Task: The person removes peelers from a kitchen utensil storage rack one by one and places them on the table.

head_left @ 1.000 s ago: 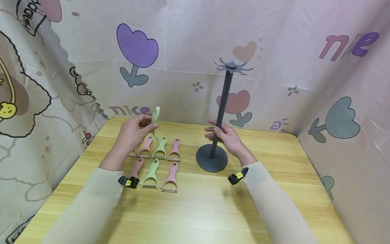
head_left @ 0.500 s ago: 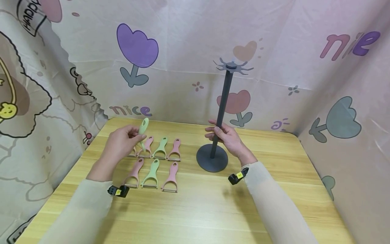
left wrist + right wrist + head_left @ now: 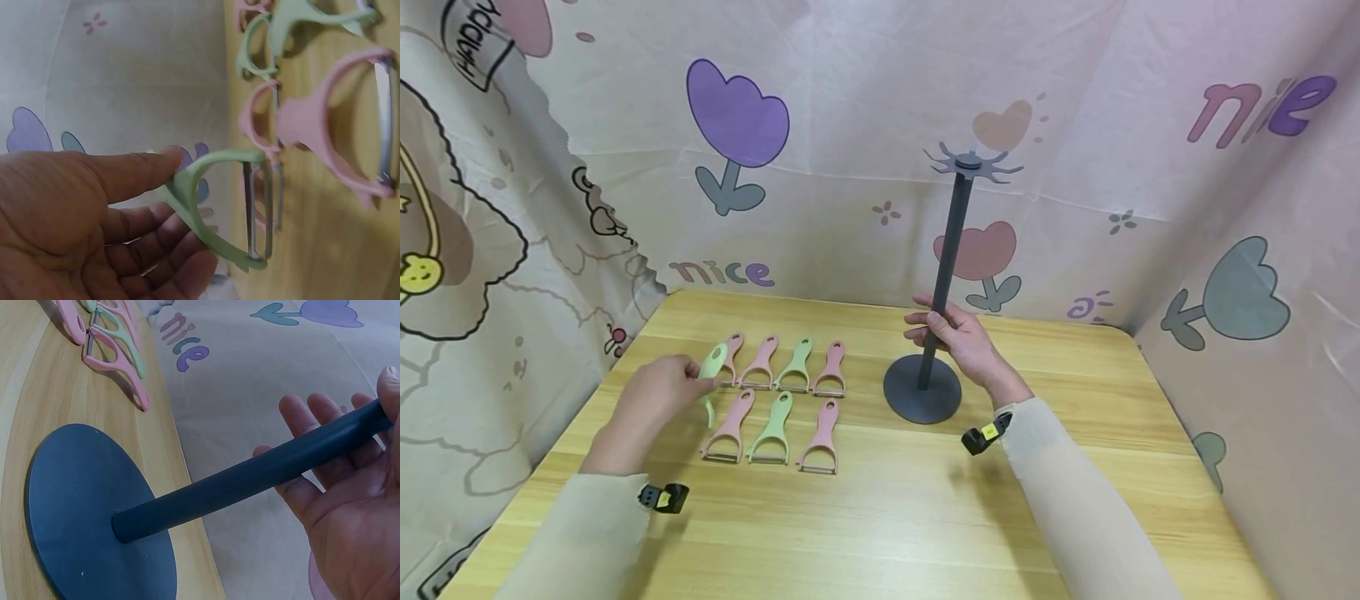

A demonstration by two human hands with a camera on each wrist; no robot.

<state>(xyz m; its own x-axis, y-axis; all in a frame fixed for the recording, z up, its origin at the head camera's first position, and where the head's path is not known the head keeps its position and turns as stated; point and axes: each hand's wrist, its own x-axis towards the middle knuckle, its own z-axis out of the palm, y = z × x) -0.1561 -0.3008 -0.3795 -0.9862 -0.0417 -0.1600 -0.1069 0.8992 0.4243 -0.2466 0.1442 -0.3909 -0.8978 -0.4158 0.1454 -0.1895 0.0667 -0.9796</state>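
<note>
My left hand (image 3: 651, 408) pinches a green Y-shaped peeler (image 3: 182, 185) by its handle, thumb on one side and fingers on the other. It is over the left end of two rows of pink and green peelers on the table. In the left wrist view the blade end points away from the palm, towards the tabletop. At the right, my right hand (image 3: 966, 343) grips the dark pole of a hanging stand (image 3: 953, 242), thumb in front and fingers behind. Its round base (image 3: 87, 506) rests on the table, and several hooks spread from its top.
The back row has pink peelers (image 3: 832, 358) and a green peeler (image 3: 798, 354); the front row has a pink peeler (image 3: 735, 421), a green one and another pink one. A printed curtain (image 3: 850, 100) hangs close behind the wooden table (image 3: 910, 517) and along its sides.
My left hand has moved left and down towards the near side with the green peeler, from behind the back row to the rows' left end. The right hand and stand have stayed put.
</note>
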